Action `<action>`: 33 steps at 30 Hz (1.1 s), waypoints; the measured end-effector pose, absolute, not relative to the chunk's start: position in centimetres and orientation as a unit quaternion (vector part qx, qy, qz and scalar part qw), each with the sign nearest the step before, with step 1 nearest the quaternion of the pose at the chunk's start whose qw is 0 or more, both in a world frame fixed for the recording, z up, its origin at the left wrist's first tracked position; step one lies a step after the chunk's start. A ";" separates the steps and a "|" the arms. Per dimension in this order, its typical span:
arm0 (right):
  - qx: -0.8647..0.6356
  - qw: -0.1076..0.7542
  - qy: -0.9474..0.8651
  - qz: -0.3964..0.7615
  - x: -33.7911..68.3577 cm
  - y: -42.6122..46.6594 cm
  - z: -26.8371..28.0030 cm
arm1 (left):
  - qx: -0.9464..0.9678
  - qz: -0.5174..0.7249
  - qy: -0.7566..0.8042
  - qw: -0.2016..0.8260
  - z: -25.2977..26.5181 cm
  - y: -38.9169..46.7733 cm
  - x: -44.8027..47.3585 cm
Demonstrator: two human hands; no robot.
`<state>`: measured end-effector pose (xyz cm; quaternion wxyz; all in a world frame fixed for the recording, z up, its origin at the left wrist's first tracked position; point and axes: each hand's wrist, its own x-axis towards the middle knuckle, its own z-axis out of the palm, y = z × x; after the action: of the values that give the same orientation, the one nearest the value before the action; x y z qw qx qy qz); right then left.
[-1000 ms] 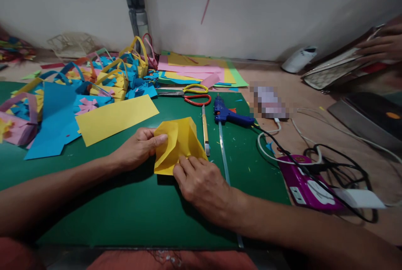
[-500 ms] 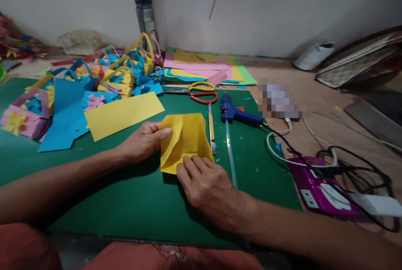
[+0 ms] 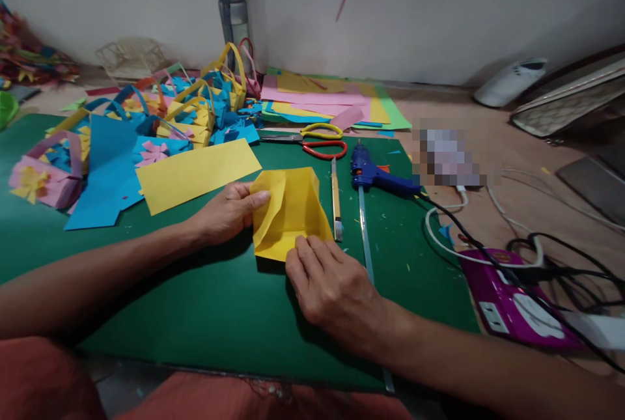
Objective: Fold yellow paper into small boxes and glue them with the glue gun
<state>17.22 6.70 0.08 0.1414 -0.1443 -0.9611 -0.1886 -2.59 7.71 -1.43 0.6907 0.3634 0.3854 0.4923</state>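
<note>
A folded yellow paper box [image 3: 293, 202] is held above the green mat [image 3: 205, 303], its hollow side facing me. My left hand [image 3: 229, 211] pinches its left wall, thumb on the inner face. At the lower right edge, my right hand [image 3: 336, 283] grips the paper with curled fingers; its thumb is hidden. A flat yellow paper strip [image 3: 200, 176] lies just beyond my left hand. To the right of the box rest a yellow box cutter [image 3: 336, 202] and a blue glue gun [image 3: 381, 176] with a clear glue stick.
Scissors [image 3: 322, 141] with red and yellow handles lie behind the box. Small paper baskets [image 3: 53, 176] and blue paper [image 3: 105, 172] crowd the left. Coloured sheets [image 3: 312, 101] are stacked by the wall. A purple power strip [image 3: 517, 303] with tangled cables sits at right.
The view has shifted slightly, so most things on the table appear a little further right. Both hands keep their hold on the yellow paper box, which looks nearly unchanged in shape.
</note>
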 end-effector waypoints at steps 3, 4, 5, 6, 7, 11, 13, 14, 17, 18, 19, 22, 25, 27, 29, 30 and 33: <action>-0.141 0.144 -0.963 -0.178 17.2 6.7 0.1 | 0.347 0.487 0.389 0.701 -1.3 7.6 -2.5; -0.141 0.143 -0.964 -0.174 17.2 6.7 0.1 | 0.343 0.485 0.391 0.703 -1.3 7.6 -2.5; -0.143 0.141 -0.965 -0.170 17.2 6.7 0.1 | 0.338 0.484 0.392 0.705 -1.2 7.6 -2.5; -0.146 0.137 -0.966 -0.164 17.2 6.7 0.1 | 0.335 0.485 0.391 0.707 -1.2 7.7 -2.5; -0.150 0.132 -0.967 -0.159 17.2 6.6 0.2 | 0.331 0.487 0.388 0.710 -1.3 7.7 -2.5; -0.151 0.127 -0.969 -0.150 17.2 6.5 0.2 | 0.325 0.498 0.366 0.715 -1.3 7.9 -2.4; -0.146 0.134 -0.967 -0.158 17.2 6.5 0.2 | 0.326 0.501 0.353 0.720 -1.3 8.0 -2.3; -0.145 0.136 -0.967 -0.161 17.2 6.4 0.3 | 0.327 0.501 0.347 0.722 -1.3 8.0 -2.3; -0.144 0.139 -0.965 -0.167 17.3 6.4 0.4 | 0.329 0.498 0.340 0.727 -1.3 8.0 -2.3; -0.143 0.142 -0.965 -0.168 17.3 6.4 0.5 | 0.330 0.497 0.342 0.726 -1.3 8.1 -2.3; -0.143 0.144 -0.964 -0.169 17.4 6.4 0.6 | 0.333 0.495 0.344 0.725 -1.3 8.1 -2.4; -0.142 0.156 -0.961 -0.180 17.4 6.7 1.2 | 0.343 0.490 0.358 0.717 -1.5 8.2 -2.7; -0.144 0.166 -0.956 -0.194 17.5 6.8 1.7 | 0.353 0.476 0.381 0.710 -1.6 8.1 -3.0; -0.149 0.172 -0.953 -0.199 17.7 6.9 2.0 | 0.359 0.458 0.398 0.709 -1.6 8.0 -3.2; -0.158 0.176 -0.950 -0.202 17.8 6.9 2.1 | 0.363 0.444 0.411 0.709 -1.7 7.9 -3.3; -0.162 0.174 -0.950 -0.201 17.8 6.9 2.1 | 0.363 0.440 0.415 0.709 -1.7 7.9 -3.4; -0.171 0.154 -0.957 -0.174 17.9 7.1 2.3 | 0.360 0.434 0.423 0.710 -1.5 7.8 -3.2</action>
<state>17.86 7.09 2.26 0.1543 -0.1715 -0.9573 -0.1741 -3.21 7.81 -1.46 0.7098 0.3597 0.4229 0.4336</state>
